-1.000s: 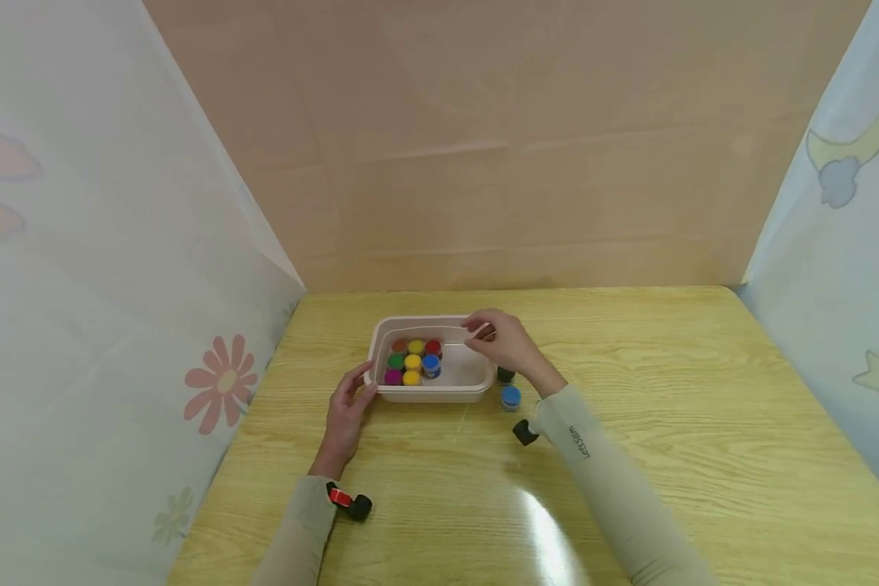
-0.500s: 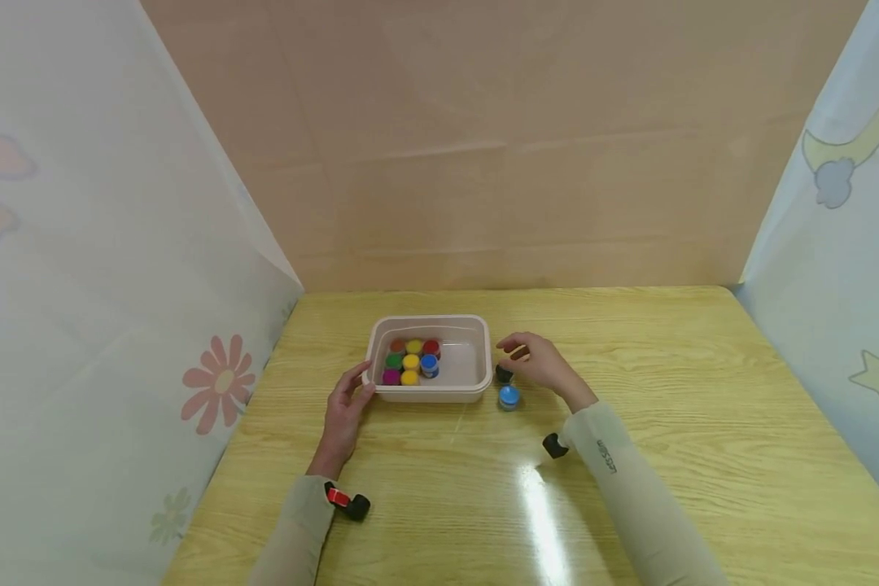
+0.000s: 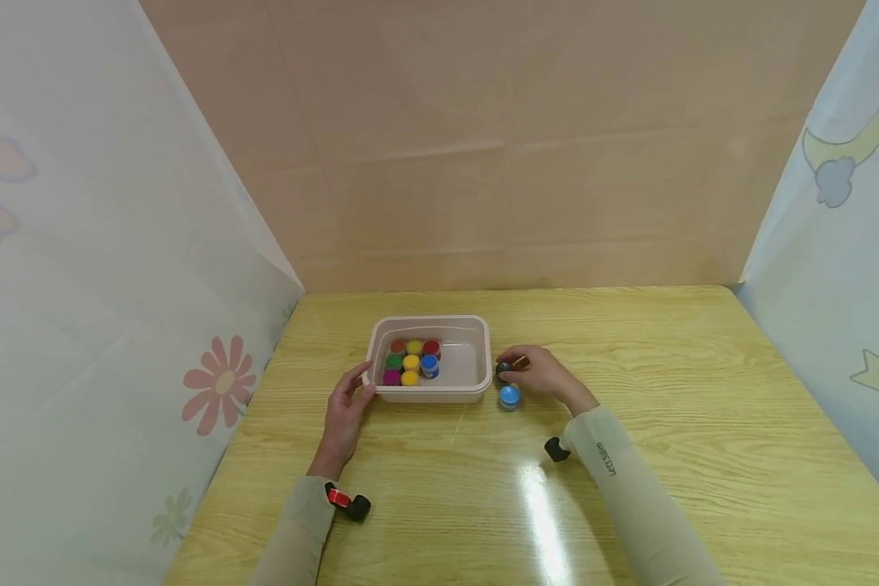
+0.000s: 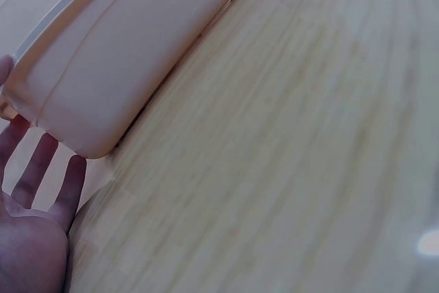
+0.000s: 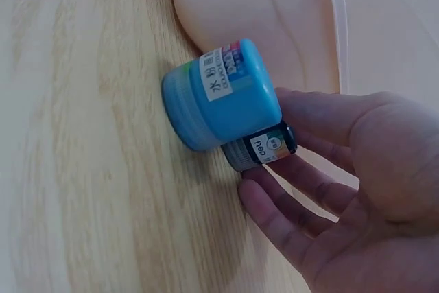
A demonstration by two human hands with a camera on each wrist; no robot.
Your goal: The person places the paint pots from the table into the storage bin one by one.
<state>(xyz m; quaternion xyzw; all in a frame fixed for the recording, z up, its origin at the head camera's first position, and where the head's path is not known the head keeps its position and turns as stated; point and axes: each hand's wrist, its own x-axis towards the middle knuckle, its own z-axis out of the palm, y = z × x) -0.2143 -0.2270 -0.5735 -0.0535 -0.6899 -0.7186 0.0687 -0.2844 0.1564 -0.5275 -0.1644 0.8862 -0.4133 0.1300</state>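
Observation:
In the head view my left hand [image 3: 346,411] holds the left front corner of a pale pink plastic tub [image 3: 432,395]. The left wrist view shows its fingers against the outer wall of the tub [image 4: 137,53], partly cut off by the frame edge. To the right of the tub, my right hand [image 3: 545,374] has thumb and fingers around a small black-lidded paint jar [image 3: 504,372]. A light blue paint jar [image 3: 509,397] stands just in front of it. Seen from the right wrist, this blue jar [image 5: 219,97] partly hides the black jar [image 5: 260,147] and the thumb.
Several paint jars with coloured lids, such as a purple one [image 3: 391,378] and a dark blue one [image 3: 430,365], stand in the tub's left and middle part. The wooden table [image 3: 666,391] meets a brown back wall [image 3: 513,163] and patterned side sheets [image 3: 835,285].
My right hand has moved from above the tub's right end, out to the right and down, and its fingers have closed around the black paint jar. The left hand stays at the tub's corner.

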